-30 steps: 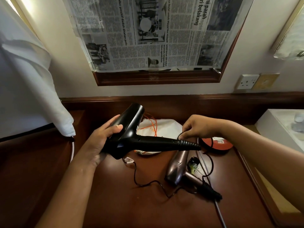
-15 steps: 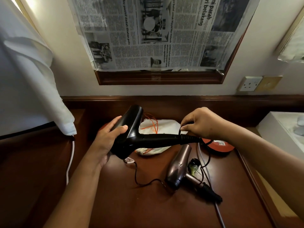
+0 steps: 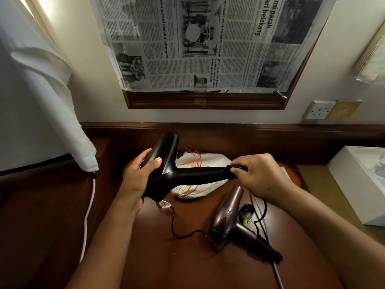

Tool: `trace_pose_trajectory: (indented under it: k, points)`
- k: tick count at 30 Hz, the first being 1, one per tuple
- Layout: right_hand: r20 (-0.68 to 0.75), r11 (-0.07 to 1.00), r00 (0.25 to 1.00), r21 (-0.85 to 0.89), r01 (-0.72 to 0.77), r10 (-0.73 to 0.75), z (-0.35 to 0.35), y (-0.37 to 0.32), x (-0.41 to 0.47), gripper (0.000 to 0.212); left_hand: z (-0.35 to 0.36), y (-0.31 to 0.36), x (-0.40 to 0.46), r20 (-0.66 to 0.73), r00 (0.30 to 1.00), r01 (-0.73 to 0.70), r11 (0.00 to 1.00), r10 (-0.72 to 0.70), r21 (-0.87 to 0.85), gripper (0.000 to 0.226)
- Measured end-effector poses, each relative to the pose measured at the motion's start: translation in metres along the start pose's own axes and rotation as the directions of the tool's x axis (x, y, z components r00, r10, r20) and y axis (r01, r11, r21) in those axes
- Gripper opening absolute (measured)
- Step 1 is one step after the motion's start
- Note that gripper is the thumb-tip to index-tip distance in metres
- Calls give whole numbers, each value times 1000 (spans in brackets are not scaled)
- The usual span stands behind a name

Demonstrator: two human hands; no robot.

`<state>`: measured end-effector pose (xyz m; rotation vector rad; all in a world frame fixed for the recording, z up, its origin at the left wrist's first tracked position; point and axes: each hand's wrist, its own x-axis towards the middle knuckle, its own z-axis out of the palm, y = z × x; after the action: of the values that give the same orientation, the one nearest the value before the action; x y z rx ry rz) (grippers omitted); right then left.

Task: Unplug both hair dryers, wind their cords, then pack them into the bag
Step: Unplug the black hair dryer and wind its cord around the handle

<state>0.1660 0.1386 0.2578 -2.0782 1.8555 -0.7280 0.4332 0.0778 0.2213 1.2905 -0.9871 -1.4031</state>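
Above the desk (image 3: 145,268), the left hand (image 3: 137,180) grasps the black dryer (image 3: 166,163), steadying it. The right hand (image 3: 258,176) pinches the cord (image 3: 236,167) against its handle, apparently to wind it.

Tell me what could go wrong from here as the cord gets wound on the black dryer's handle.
1. The black cord trails slack across the desk to the bronze dryer; pulling it in may drag or snag that dryer.
2. The left hand holds the black dryer above the white drawstring bag; the bag's orange string could catch in the wraps.
3. The right hand pinches the cord right at the handle end; tight turns there may kink it.
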Motion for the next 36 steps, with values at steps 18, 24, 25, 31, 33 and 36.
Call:
trace_pose_trajectory:
  k: [18,24,25,31,33,36]
  points:
    - [-270,798,896,586,-138,353,48,-20,-41,22,14,1,-7,-152,988,-34,981,5,-193,40]
    - [-163,618,888,771,-157,429,60,-21,-46,12,15,2,-11,-122,992,9,966,-42,-260,39]
    - [-142,578,886,801,-159,441,61,-21,-47,11,15,2,-11,-120,992,11,965,-44,-264,39]
    - [-31,469,874,853,-229,484,67,-20,-51,20,10,6,-14,-108,993,22,964,-53,-264,41]
    - [32,479,864,821,-310,503,69,-17,-50,41,8,7,-14,-101,992,42,959,-73,-280,38]
    - [148,466,836,772,-432,529,73,-8,-47,63,6,9,-14,-87,994,37,962,-63,-270,36]
